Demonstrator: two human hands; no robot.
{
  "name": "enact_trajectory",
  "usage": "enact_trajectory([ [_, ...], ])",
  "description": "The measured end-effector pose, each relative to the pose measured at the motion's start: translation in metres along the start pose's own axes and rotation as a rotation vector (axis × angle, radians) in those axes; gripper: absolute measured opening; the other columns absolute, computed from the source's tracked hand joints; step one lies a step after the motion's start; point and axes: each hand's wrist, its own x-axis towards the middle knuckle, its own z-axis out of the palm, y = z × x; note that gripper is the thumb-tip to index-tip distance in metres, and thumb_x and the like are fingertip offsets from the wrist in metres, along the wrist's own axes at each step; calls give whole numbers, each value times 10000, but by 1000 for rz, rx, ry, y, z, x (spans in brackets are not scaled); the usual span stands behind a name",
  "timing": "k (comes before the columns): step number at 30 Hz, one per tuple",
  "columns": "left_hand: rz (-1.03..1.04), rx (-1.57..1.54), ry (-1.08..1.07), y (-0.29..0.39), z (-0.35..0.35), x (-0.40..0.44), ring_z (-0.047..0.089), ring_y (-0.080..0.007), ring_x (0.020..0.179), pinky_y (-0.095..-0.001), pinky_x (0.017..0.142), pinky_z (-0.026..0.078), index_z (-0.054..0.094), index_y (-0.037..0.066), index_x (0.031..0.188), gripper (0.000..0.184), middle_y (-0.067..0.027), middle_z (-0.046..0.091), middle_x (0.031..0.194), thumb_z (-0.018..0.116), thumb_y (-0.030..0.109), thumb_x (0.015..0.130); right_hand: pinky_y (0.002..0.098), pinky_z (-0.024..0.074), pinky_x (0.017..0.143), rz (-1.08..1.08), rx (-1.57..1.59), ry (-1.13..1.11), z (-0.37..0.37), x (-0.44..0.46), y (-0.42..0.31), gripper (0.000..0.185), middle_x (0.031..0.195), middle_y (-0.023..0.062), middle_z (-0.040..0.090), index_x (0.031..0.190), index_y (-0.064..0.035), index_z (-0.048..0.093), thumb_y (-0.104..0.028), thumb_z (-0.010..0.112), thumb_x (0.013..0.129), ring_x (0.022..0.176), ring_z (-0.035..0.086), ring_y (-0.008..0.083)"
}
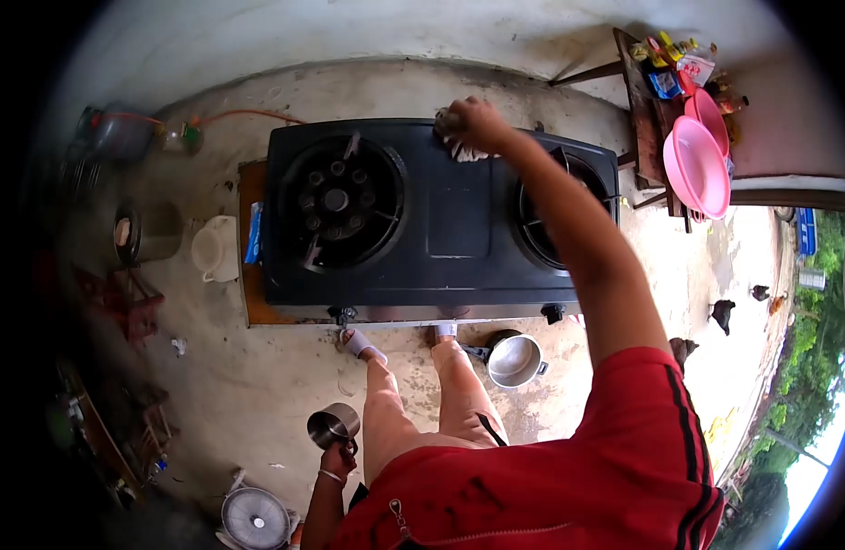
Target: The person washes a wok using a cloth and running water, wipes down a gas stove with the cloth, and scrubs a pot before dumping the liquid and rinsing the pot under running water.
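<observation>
Cloth (466, 153) under right grip (480, 126), on stove (459, 220) | mug (331, 426) in left grip (338, 459)

Our right arm (578, 215) stretches far forward and slants inward from the shoulder (642, 394), slightly bent at the elbow (618, 280), with the right grip (482, 126) turned palm down and curled. Our left forearm (325, 509) sits low beside the hip (395, 443), pointing forward, and the left grip (337, 460) is clenched.

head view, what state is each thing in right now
stove: no flame visible
left burner: nothing standing on it
right burner: partly hidden from view
cloth: bunched under the right hand
metal mug: open-topped, held by the left hand
front pink basin: uncovered
fan: running or not, unclear
</observation>
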Motion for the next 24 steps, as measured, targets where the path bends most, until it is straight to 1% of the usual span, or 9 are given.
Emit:
enact_trajectory([
  [1, -3, 75, 29, 16, 19, -21, 378, -132, 372, -273, 403, 326, 540, 129, 671, 257, 30, 373, 446, 555, 333, 826, 451, 376, 867, -25, -44, -32, 24, 1, -4, 293, 1080, 48, 543, 1045, -180, 600, -308, 585, 782, 1094, 445, 251],
  [3, 45, 61, 4, 12, 15, -4, 384, -131, 381, -273, 408, 332, 541, 129, 673, 256, 27, 384, 456, 550, 332, 829, 419, 329, 957, -87, -80, -9, 18, -31, -57, 418, 1157, 48, 528, 1120, -143, 562, -195, 636, 712, 1153, 435, 266],
  [8, 2, 33, -15, 37, 27, -13, 425, -120, 448, -271, 428, 329, 565, 108, 769, 230, 23, 421, 524, 500, 300, 877, 415, 403, 906, -296, 110, -250, 3, -119, -147, 329, 1001, 104, 606, 976, -115, 626, -169, 674, 655, 1033, 543, 266],
  [10, 42, 39, -65, 42, 26, -13, 432, -121, 453, -275, 429, 341, 569, 101, 767, 233, 21, 438, 542, 501, 297, 874, 412, 466, 844, -37, 456, -472, -32, -117, -158, 259, 946, 128, 629, 915, -93, 637, -153, 646, 663, 941, 598, 287],
  [13, 118, 44, -25, 45, 22, -20, 460, -138, 458, -284, 459, 411, 599, 97, 749, 239, 2, 466, 527, 508, 296, 845, 415, 496, 765, 173, 347, -26, -25, -33, -102, 308, 937, 170, 627, 1002, -59, 591, -194, 603, 726, 877, 616, 335],
  [14, 125, 22, 12, 44, 18, -20, 463, -142, 455, -288, 457, 414, 599, 94, 753, 245, -1, 469, 526, 507, 301, 846, 434, 467, 795, 280, 332, 197, -4, -5, -79, 446, 1022, 175, 595, 1132, -66, 546, -317, 599, 767, 947, 569, 362],
  [16, 123, -3, 54, 35, 5, -14, 467, -147, 453, -292, 455, 417, 600, 90, 756, 252, -4, 472, 525, 505, 305, 847, 424, 426, 888, 214, 449, 403, 28, 49, -69, 478, 1118, 177, 561, 1187, -74, 501, -311, 585, 781, 1064, 518, 360],
  [19, 67, -155, 79, 14, -15, -9, 457, -151, 431, -289, 430, 394, 591, 90, 742, 250, -1, 449, 503, 531, 313, 838, 404, 320, 1032, 40, 111, 241, 69, 62, -98, 394, 1279, 194, 468, 1196, -28, 499, -168, 537, 829, 1222, 411, 338],
  [24, -4, -145, 25, -24, -42, 15, 439, -146, 429, -282, 429, 376, 575, 114, 717, 231, 9, 443, 505, 546, 313, 831, 396, 285, 1074, -298, 33, 169, 50, 17, -76, 415, 1299, 164, 465, 1216, -14, 485, -41, 491, 803, 1250, 382, 345],
])
